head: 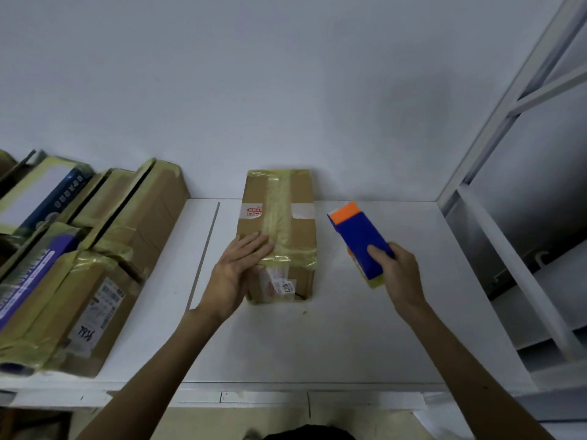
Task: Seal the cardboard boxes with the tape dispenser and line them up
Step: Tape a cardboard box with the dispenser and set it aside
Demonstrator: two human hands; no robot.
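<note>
Squarely in the middle of the white table (317,344) stood the cardboard box (279,230), its long axis running from the person straight away toward the wall, its far end close to or touching that wall. A yellowish strip of tape (279,211) ran along the top seam and folded over the near edge, so the lid looked closed by then.

The left hand (236,268) lay flat and open on the near left corner of the box, fingers spread across the top and onto the tape, gripping nothing, only pressing down. The right hand (398,274) was closed around the lower end of the blue and orange tape dispenser (359,239), which was lifted clear of the box and off to its right, the orange end pointing away and slightly left.

So the box lay to the left of the dispenser, near but not touching it, and the left hand was the one already on it. A row of taped boxes (79,258) stood along the left side of the table, well apart from this one. By my reading, the sealing was about finished; sliding the box left toward that row would fall naturally to the left hand, with the long axis kept parallel to the others.
</note>
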